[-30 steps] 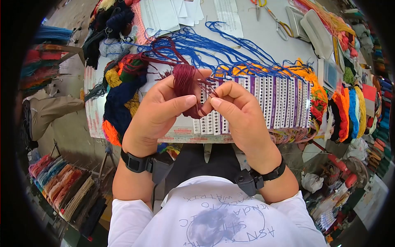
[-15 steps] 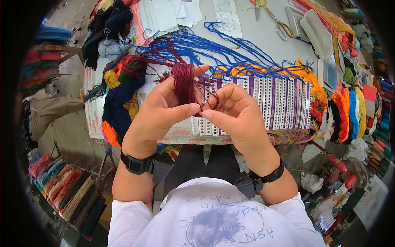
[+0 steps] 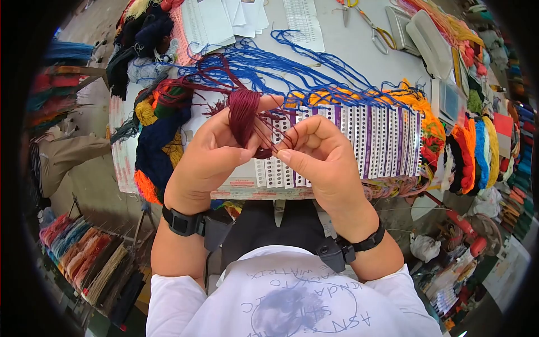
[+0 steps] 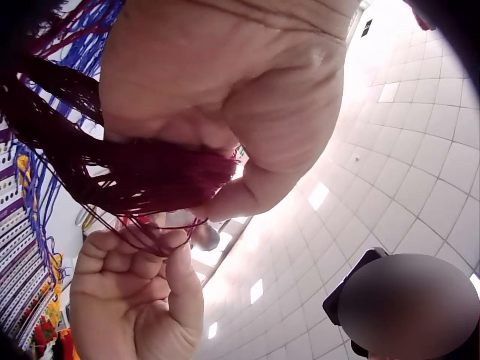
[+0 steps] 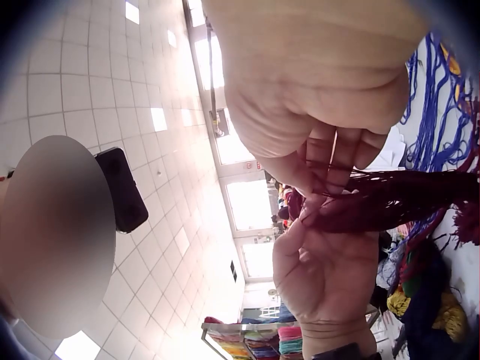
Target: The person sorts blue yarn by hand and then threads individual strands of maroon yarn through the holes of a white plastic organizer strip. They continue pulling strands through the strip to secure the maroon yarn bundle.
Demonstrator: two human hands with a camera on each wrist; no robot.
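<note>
**A wider gap opened beside the maroon yarn bundle (image 3: 243, 115)**

Nearest the body, the left hand (image 3: 210, 154) and right hand (image 3: 328, 157) worked level with each other, but their thumbs stood farther apart than half a second before, when the tips almost met. The left thumb had drawn back toward the bundle's lower end, and its fingers gripped the bundle between them. The right thumb and forefinger were pressed together, pinching a few loose strands (image 3: 272, 133); the other right fingers curled inward. Those strands, looped more loosely in the earlier frame, now ran in a narrow fan from the bundle to the pinch. The head view had shifted slightly too, so the counter (image 3: 348, 50) sat a little farther left.

The bundle was held over the near side of the counter. It was deep maroon, made of many thin cords lying side by side in a thick, slightly slanted band, with a soft sheen on its upper part. A tuft of cut ends bristled at its left, and longer maroon lengths trailed away to the far left.

Behind the hands lay rows of white and purple perforated strips (image 3: 370, 140), bordered by orange yarn (image 3: 418, 104). Past them, blue yarn (image 3: 247, 59) stretched in long, tangled lines. Farther still lay papers (image 3: 208, 25) and orange-handled scissors (image 3: 383, 39).
</note>
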